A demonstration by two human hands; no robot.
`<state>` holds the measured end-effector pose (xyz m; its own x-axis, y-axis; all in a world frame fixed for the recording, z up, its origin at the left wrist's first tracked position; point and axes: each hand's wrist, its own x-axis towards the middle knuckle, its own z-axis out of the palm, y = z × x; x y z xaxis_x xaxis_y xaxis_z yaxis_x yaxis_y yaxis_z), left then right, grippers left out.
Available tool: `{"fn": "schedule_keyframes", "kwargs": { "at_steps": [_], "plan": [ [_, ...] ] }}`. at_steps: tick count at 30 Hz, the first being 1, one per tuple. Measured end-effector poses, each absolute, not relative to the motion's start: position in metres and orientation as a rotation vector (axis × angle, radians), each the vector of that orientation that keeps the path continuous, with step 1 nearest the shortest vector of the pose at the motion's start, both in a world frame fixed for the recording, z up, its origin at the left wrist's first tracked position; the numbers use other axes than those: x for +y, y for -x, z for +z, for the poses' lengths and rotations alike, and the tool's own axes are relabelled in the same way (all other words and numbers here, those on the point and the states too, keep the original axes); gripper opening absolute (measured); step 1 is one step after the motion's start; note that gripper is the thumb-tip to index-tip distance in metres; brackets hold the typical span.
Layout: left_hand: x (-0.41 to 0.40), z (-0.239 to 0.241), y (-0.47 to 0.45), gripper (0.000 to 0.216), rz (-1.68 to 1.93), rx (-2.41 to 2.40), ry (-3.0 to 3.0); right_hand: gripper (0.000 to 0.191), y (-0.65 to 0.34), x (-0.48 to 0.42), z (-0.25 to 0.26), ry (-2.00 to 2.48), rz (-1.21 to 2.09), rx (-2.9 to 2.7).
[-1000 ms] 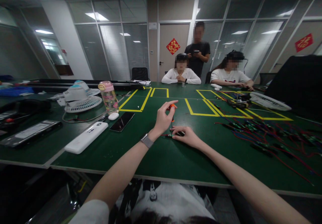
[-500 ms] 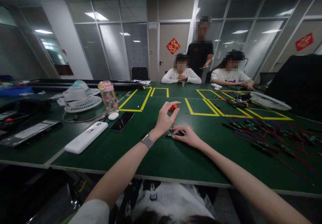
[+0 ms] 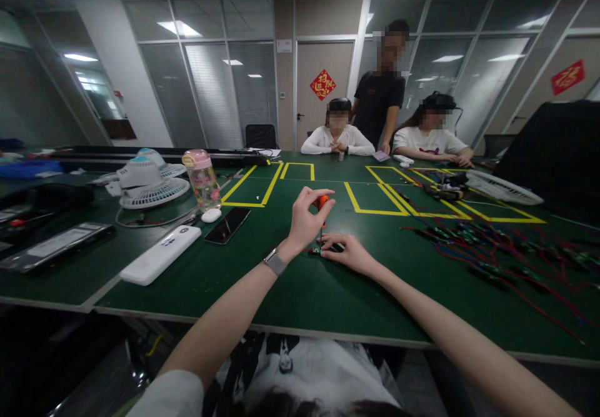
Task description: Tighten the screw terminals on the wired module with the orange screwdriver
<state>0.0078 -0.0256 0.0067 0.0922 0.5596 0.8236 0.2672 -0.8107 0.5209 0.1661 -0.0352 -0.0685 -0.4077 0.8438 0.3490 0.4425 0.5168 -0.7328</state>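
Risk: screwdriver (image 3: pixel 323 201) could slip off the small board (image 3: pixel 315 251) if the upright shaft tilts | Look: orange handle, thin dark shaft; board green-dark, reddish wire at left | Place: frame centre, on table (image 3: pixel 267 292) | Hands: left (image 3: pixel 305 222) curved around handle, right (image 3: pixel 350 253) at board; grips unclear

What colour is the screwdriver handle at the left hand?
Orange: the screwdriver handle shows by the left hand in the head view, the only one.

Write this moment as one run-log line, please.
left hand: around orange-handled screwdriver | right hand: at small circuit board | screwdriver: near upright, tip at board
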Motion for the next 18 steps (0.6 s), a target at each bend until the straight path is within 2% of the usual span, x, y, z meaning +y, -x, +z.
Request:
{"fn": "schedule_keyframes", "kwargs": {
  "at_steps": [3, 9, 15, 18],
  "plan": [
    [-0.0282, 0.0078, -0.0072, 0.02, 1.829, 0.878, -2.214, 0.015, -0.1661, -0.0346, -0.0693, 1.035, 0.714, -2.04],
    [-0.0286, 0.0108, -0.0074, 0.032, 1.634, 0.645, -2.228, 0.015, -0.1661, -0.0336, -0.0699, 1.026, 0.726, -2.043],
    [-0.0272, 0.0139, -0.003, 0.016, 1.765, 0.833, -2.254, 0.013, -0.1664, -0.0338, -0.0699, 1.035, 0.729, -2.034],
    [-0.0272, 0.0159, -0.0008, 0.019, 1.729, 0.808, -2.281, 0.013, -0.1665, -0.034, -0.0697, 1.038, 0.726, -2.03]
  ]
}}
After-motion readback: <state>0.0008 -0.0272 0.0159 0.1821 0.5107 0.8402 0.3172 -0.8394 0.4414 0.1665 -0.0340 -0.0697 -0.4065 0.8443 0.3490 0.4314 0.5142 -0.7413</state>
